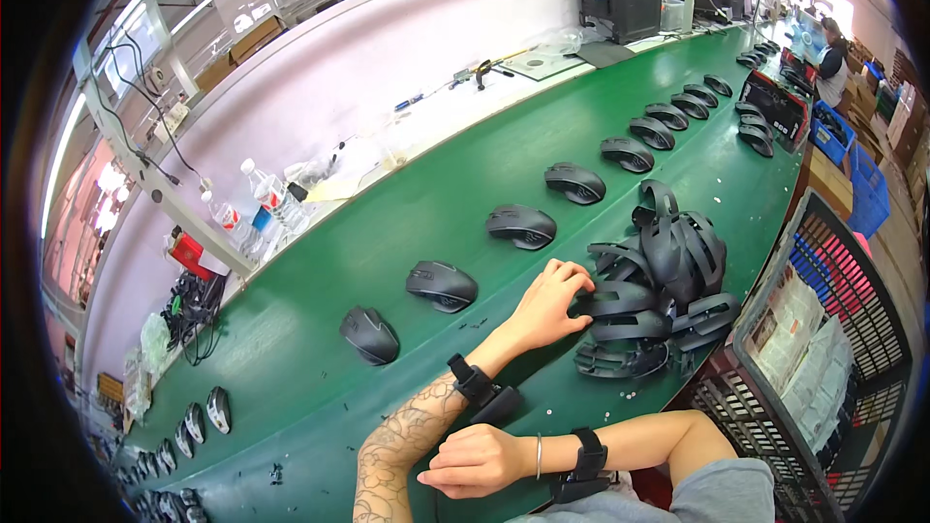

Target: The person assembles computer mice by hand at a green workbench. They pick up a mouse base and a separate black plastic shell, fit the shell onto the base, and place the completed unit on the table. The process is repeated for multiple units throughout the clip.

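Observation:
My left hand (pixel 552 305) reaches to the near edge of a pile of black plastic mouse shells (pixel 683 252), its fingers apart and curved. Nothing shows between thumb and fingers; whether the tips touch a shell (pixel 620 298) I cannot tell. Closer to my body, my right hand (pixel 477 462) is closed, with its fingers pressed together. What it holds, if anything, is hidden. Beyond my left hand, black computer mice stand in a slanting row on the green work surface, among them one mouse (pixel 441 285) and another mouse (pixel 521 227).
A black plastic crate (pixel 843 271) with bagged items stands at the right edge. Plastic bottles (pixel 271 196) and cables (pixel 189 308) lie along the far-left ledge. More mice (pixel 194 421) sit at left. A person (pixel 831 63) is at the far right, near blue crates (pixel 867 189).

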